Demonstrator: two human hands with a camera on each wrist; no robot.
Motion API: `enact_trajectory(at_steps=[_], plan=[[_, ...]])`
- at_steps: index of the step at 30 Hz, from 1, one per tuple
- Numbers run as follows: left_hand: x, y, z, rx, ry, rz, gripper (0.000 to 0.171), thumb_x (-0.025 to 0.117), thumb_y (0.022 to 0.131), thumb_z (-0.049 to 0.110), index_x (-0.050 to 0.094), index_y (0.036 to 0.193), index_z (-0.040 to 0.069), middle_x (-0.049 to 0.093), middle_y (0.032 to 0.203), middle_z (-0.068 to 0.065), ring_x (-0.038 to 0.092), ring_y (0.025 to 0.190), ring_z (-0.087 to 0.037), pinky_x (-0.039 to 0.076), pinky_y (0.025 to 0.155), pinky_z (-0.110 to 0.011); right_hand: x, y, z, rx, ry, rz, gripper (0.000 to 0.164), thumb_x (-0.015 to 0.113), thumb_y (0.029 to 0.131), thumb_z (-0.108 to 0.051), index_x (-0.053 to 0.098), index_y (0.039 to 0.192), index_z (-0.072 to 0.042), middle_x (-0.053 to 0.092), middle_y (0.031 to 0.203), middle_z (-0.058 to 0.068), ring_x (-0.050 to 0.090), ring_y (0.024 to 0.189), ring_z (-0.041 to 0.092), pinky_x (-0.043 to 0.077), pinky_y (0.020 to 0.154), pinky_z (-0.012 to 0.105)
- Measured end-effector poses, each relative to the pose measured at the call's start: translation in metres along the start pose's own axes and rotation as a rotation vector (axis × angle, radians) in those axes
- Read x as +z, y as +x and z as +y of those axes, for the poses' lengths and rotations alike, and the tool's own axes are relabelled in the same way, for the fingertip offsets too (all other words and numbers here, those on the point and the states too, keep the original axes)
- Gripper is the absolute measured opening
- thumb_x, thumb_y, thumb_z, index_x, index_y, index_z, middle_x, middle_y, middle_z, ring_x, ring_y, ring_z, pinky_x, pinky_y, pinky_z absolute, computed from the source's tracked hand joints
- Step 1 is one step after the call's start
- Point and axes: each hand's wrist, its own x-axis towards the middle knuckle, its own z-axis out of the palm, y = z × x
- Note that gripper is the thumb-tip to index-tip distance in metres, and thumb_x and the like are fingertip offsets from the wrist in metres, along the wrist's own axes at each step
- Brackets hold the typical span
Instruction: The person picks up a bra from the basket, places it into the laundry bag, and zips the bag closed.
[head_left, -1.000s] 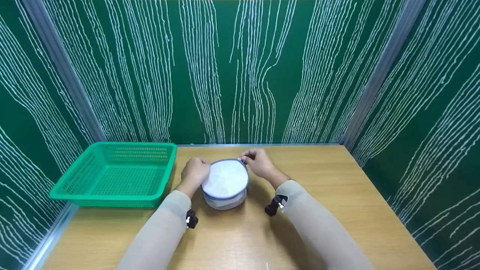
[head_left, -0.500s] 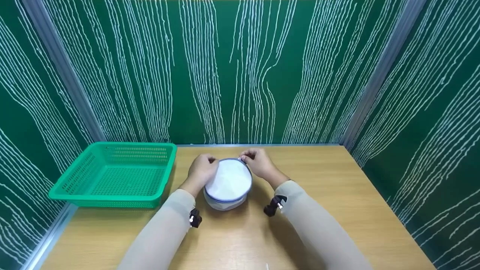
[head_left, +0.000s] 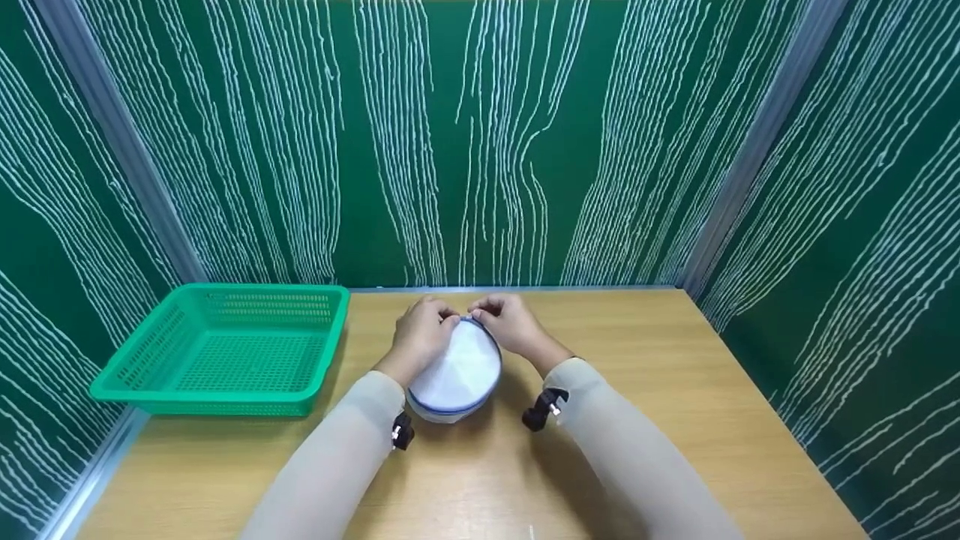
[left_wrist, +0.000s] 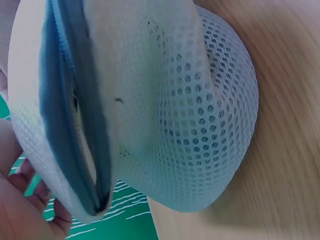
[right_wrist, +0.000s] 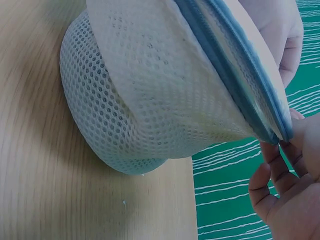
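A round white mesh laundry bag point(head_left: 459, 367) with a blue zipper round its top sits on the table in the head view. My left hand point(head_left: 422, 335) grips the far left of its rim, its thumb and fingers curled at the edge. Close beside it, my right hand point(head_left: 511, 328) pinches the rim at the far right. The wrist views show the zipper point(right_wrist: 232, 60) parted, with a narrow gap between its two blue tapes. Below the zipper the honeycomb mesh side point(left_wrist: 195, 115) sags and bulges. The zipper pull is hidden.
A green plastic basket point(head_left: 217, 396) with perforated walls stands on the left of the wooden table point(head_left: 645, 420). Green panels with wavy white lines point(head_left: 465, 150) enclose the back and both sides. Each sleeve carries a small black wrist camera mount point(head_left: 544, 409).
My left hand has slid along the rim from the left side to the far side, close to the right hand. The right hand has shifted slightly left, still pinching the rim.
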Motion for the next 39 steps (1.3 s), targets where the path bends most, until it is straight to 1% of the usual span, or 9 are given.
enact_trajectory(at_steps=[3, 7, 10, 13, 16, 25, 31, 34, 39], plan=[[0.000, -0.001, -0.002, -0.011, -0.032, 0.006, 0.017, 0.069, 0.115, 0.025, 0.082, 0.119, 0.015, 0.073, 0.128, -0.004, 0.071, 0.121, -0.027, 0.059, 0.109, -0.051, 0.000, 0.001, 0.001, -0.025, 0.008, -0.004, 0.013, 0.074, 0.109, -0.004, 0.085, 0.115, -0.002, 0.085, 0.116, 0.016, 0.078, 0.109, 0.024, 0.065, 0.096, 0.031], [0.000, -0.002, -0.005, -0.022, -0.059, 0.005, 0.017, 0.068, 0.115, 0.026, 0.081, 0.120, 0.015, 0.073, 0.127, -0.003, 0.071, 0.120, -0.026, 0.060, 0.108, -0.049, 0.000, 0.002, 0.004, -0.053, 0.027, -0.009, 0.012, 0.074, 0.109, -0.004, 0.084, 0.112, 0.000, 0.085, 0.114, 0.016, 0.077, 0.103, 0.018, 0.061, 0.089, 0.024], [0.001, -0.003, -0.005, -0.038, -0.067, 0.003, 0.018, 0.067, 0.116, 0.026, 0.080, 0.121, 0.016, 0.072, 0.127, -0.003, 0.070, 0.119, -0.026, 0.060, 0.108, -0.049, 0.001, 0.002, 0.005, -0.061, 0.034, -0.009, 0.011, 0.075, 0.108, -0.004, 0.084, 0.112, 0.000, 0.085, 0.114, 0.017, 0.077, 0.104, 0.019, 0.062, 0.090, 0.024], [0.001, -0.003, -0.005, -0.058, -0.072, 0.004, 0.018, 0.067, 0.116, 0.027, 0.079, 0.122, 0.016, 0.072, 0.127, -0.003, 0.069, 0.119, -0.026, 0.060, 0.109, -0.048, 0.001, 0.002, 0.004, -0.059, 0.032, -0.010, 0.011, 0.075, 0.108, -0.003, 0.084, 0.112, -0.001, 0.085, 0.115, 0.017, 0.078, 0.107, 0.023, 0.065, 0.095, 0.030], [0.001, -0.003, -0.006, -0.063, -0.072, 0.010, 0.018, 0.067, 0.116, 0.027, 0.079, 0.122, 0.015, 0.073, 0.127, -0.004, 0.070, 0.120, -0.026, 0.060, 0.110, -0.048, 0.000, 0.002, 0.003, -0.052, 0.028, -0.016, 0.011, 0.075, 0.108, -0.003, 0.084, 0.113, -0.001, 0.085, 0.116, 0.017, 0.079, 0.109, 0.024, 0.066, 0.096, 0.032], [0.000, -0.002, -0.007, -0.142, -0.080, 0.039, 0.021, 0.065, 0.117, 0.030, 0.078, 0.123, 0.014, 0.070, 0.127, -0.006, 0.068, 0.120, -0.027, 0.059, 0.112, -0.048, -0.005, 0.003, 0.009, 0.003, 0.026, -0.002, 0.010, 0.075, 0.108, -0.005, 0.085, 0.110, -0.005, 0.085, 0.113, 0.013, 0.077, 0.104, 0.021, 0.065, 0.092, 0.030], [0.000, -0.003, -0.007, -0.143, -0.066, 0.044, 0.023, 0.064, 0.118, 0.031, 0.078, 0.124, 0.014, 0.071, 0.128, -0.006, 0.069, 0.121, -0.027, 0.059, 0.112, -0.048, -0.007, 0.002, 0.009, 0.006, 0.025, -0.008, 0.010, 0.075, 0.109, -0.007, 0.084, 0.112, -0.005, 0.084, 0.114, 0.013, 0.077, 0.105, 0.020, 0.064, 0.093, 0.029], [-0.001, -0.003, -0.008, -0.150, -0.065, 0.052, 0.022, 0.063, 0.118, 0.031, 0.078, 0.123, 0.014, 0.074, 0.126, -0.007, 0.070, 0.120, -0.028, 0.059, 0.111, -0.049, -0.008, 0.001, 0.009, 0.003, 0.025, -0.008, 0.010, 0.074, 0.110, -0.008, 0.084, 0.111, -0.005, 0.084, 0.112, 0.012, 0.075, 0.102, 0.019, 0.063, 0.090, 0.028], [-0.004, -0.003, -0.016, -0.176, -0.077, 0.072, 0.022, 0.063, 0.118, 0.028, 0.079, 0.121, 0.015, 0.076, 0.126, -0.008, 0.071, 0.121, -0.029, 0.060, 0.110, -0.050, -0.011, 0.000, 0.011, 0.011, 0.018, 0.004, 0.011, 0.073, 0.111, -0.008, 0.083, 0.109, -0.006, 0.083, 0.109, 0.010, 0.072, 0.099, 0.016, 0.060, 0.087, 0.025]])
